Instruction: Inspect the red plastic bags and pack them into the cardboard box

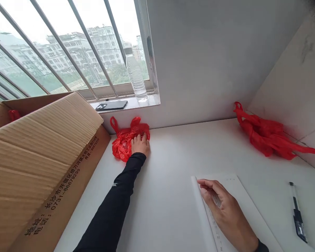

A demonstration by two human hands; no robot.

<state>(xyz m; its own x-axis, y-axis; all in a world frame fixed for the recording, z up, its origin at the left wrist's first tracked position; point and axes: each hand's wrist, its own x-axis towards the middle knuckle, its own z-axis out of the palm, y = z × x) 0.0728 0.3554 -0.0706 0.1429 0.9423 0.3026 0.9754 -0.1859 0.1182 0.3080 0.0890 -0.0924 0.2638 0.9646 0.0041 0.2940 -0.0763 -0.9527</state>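
At the far end of the outstretched arm, my left hand point(141, 144) lies on a crumpled red plastic bag point(122, 144), its fingers slightly apart over the thin film. What the bag contains cannot be made out. My right hand point(225, 206) is at a white notepad point(248, 196) with printed or written lines. Thumb and index finger come together at the pad's curled left edge, and the palm hides part of the page. A black-capped clear pen point(298, 211) lies to the right of the notepad.
A tall open cardboard box point(49, 140) takes up the left side, with something red inside. A phone point(112, 105) and a clear water bottle point(136, 78) are on the sill by the barred window. Another red plastic bag point(267, 134) lies against the right wall on the white table point(170, 161).
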